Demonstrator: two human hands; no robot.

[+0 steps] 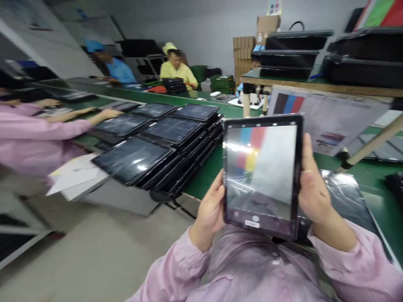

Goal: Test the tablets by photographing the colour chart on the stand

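Holding, left grip: closed on the lower left edge of the black-framed tablet.
Holding, right grip: closed on the right edge of the same tablet, with fingers pointing up along the frame.
Tablet location: raised between both hands in front of the chest, standing nearly upright, with the lit screen turned toward the wearer.
Screen content: showing blurred bands of blue, red and yellow beside a broad pale area; lettering near the bottom too small to read.
Chart sheet: hanging beyond the tablet, below the wood-edged shelf; printed with dark, blue and red bands, and text too blurred to read.
Shelf load: carrying black boxes in layers.
Counter: green-topped, running behind the tablet and off to both sides.
Counter, left part: bearing tablet stacks several layers high, set close together, with glossy dark screens facing up.
Counter, right part: bearing a dark flat item with a shiny surface, near the right forearm.
Co-worker in pink: reaching over the stacks from the left, blurred.
Co-worker in yellow: seated across the counter, behind a small dark pile.
Co-worker in blue: leaning toward the counter, farther left.
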